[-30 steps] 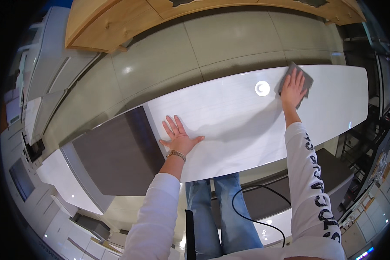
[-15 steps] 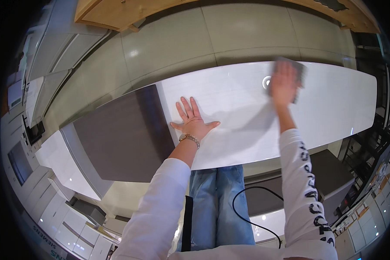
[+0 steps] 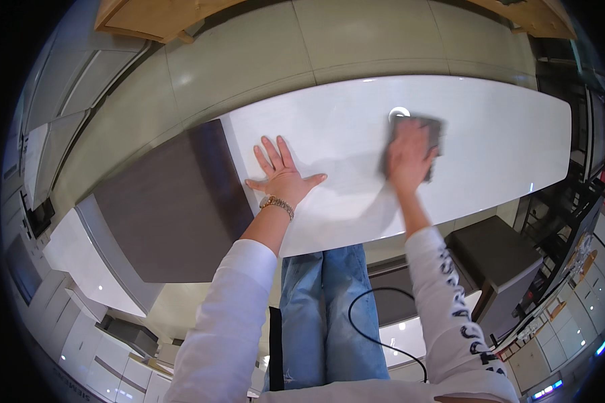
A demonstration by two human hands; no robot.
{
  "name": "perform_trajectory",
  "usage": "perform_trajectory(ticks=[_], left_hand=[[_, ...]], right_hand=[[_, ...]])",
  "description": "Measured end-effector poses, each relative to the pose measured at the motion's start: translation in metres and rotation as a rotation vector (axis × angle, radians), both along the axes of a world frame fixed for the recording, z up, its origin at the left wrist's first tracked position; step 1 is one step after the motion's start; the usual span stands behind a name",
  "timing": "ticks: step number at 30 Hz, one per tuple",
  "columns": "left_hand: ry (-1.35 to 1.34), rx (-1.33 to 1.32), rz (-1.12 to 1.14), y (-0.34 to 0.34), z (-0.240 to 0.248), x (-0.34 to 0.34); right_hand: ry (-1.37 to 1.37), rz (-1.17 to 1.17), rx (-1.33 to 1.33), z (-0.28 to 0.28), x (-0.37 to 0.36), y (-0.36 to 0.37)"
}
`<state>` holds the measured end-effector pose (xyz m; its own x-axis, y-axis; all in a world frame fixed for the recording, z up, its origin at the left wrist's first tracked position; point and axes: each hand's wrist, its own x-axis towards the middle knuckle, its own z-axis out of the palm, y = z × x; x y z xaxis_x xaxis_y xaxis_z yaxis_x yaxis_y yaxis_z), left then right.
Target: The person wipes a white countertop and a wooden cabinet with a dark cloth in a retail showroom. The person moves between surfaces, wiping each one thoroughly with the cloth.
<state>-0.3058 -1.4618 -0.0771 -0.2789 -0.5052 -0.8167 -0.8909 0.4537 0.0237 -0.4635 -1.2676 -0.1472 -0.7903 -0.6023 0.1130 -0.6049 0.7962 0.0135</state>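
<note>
My left hand (image 3: 282, 181) lies flat with its fingers spread on a glossy white tabletop (image 3: 491, 141), close to where it meets a dark brown-grey panel. A bracelet circles that wrist. Under my right hand (image 3: 410, 151) is a folded grey cloth (image 3: 435, 131), pressed against the white surface. The hand and cloth are smeared by motion, so the exact grip of the fingers is hard to make out. Just beyond the cloth, a round bright reflection shows on the tabletop.
The brown-grey panel (image 3: 168, 201) fills the left part of the table. A wooden cabinet (image 3: 154, 17) stands beyond the tiled floor (image 3: 249, 54). At the right are a dark box-like stool (image 3: 497, 258) and black chairs. A black cable (image 3: 353, 316) hangs before my jeans.
My right hand has pulled the grey cloth nearer to me and slightly left across the white top. My left hand remains planted in place. The whole view has shifted a little.
</note>
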Motion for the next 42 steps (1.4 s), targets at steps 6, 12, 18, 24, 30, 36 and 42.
perform_trajectory(ticks=[6, 12, 18, 24, 30, 36, 42], left_hand=[[0.072, -0.029, -0.005, 0.004, 0.005, -0.006], [0.432, -0.122, -0.047, 0.002, -0.005, 0.058], [0.693, -0.038, -0.037, 0.059, -0.001, 0.122], [0.692, 0.039, 0.159, 0.091, 0.021, 0.163], [0.82, -0.002, 0.404, 0.055, 0.061, 0.201], [0.792, 0.028, 0.504, 0.043, 0.056, 0.191], [0.803, 0.002, 0.591, 0.02, 0.058, 0.183]], right_hand=[[-0.45, -0.273, -0.419, -0.012, 0.006, -0.028], [-0.362, 0.534, -0.035, 0.017, 0.111, -0.041], [-0.222, 0.284, -0.23, 0.015, 0.039, -0.162], [-0.265, 0.781, -0.078, 0.02, 0.141, -0.171], [-0.757, 1.169, 0.052, 0.042, 0.187, -0.018], [-0.241, 0.664, -0.179, 0.027, 0.106, -0.166], [-0.262, 0.8, -0.045, 0.026, 0.182, -0.14]])
